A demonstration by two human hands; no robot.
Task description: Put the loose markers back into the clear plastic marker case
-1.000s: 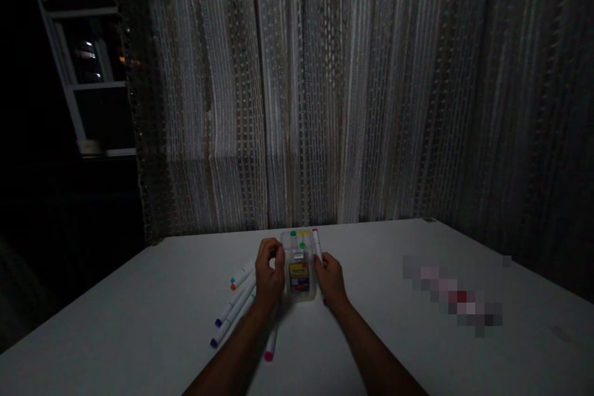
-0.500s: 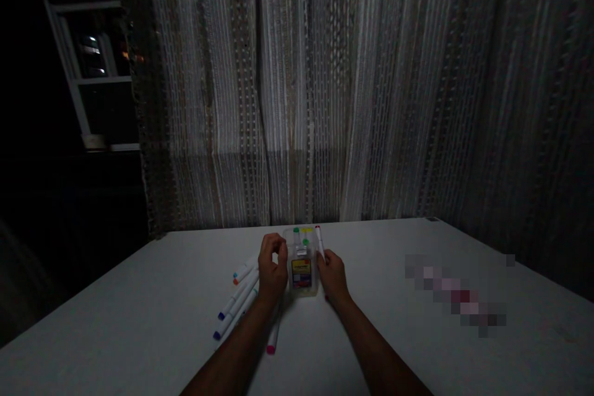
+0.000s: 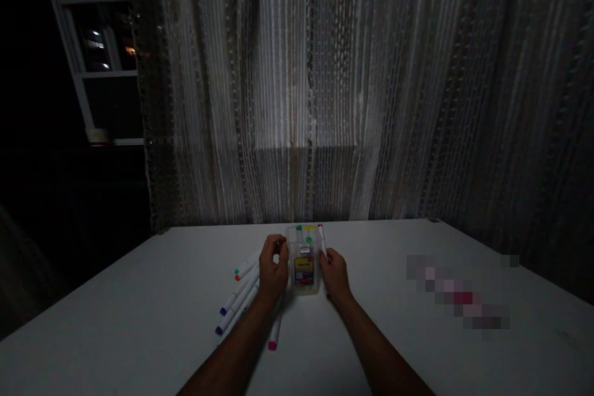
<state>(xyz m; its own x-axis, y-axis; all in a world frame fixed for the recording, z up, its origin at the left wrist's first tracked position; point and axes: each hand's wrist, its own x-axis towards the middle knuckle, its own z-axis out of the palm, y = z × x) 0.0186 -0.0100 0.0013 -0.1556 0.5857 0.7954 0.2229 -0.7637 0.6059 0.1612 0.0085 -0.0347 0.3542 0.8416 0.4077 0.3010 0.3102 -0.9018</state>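
A clear plastic marker case [image 3: 304,291] with a yellow and dark label stands upright on the white table. Several markers show inside it, two with green caps and one with a yellow cap. At the case's left side, my left hand [image 3: 273,266] has curled fingers and thumb against the wall. My right hand [image 3: 335,273] grips a white marker [image 3: 322,238] with a pinkish-red end, held nearly upright along the right wall, outside the case. Beside and partly behind my left hand lie several white markers [image 3: 236,309] with blue, orange and teal ends. A pink-ended marker [image 3: 275,335] lies by my left wrist.
The white table [image 3: 385,346] reaches back to a striped woven curtain [image 3: 297,105]. A blurred, pixelated patch [image 3: 459,298] covers something on the right of the table. In the dark at left are a window [image 3: 106,74] and a small pale container [image 3: 97,135] on its sill.
The whole view has shifted slightly. Both hands keep nearly the same place by the case, and the marker in my right hand still stands along its right side.
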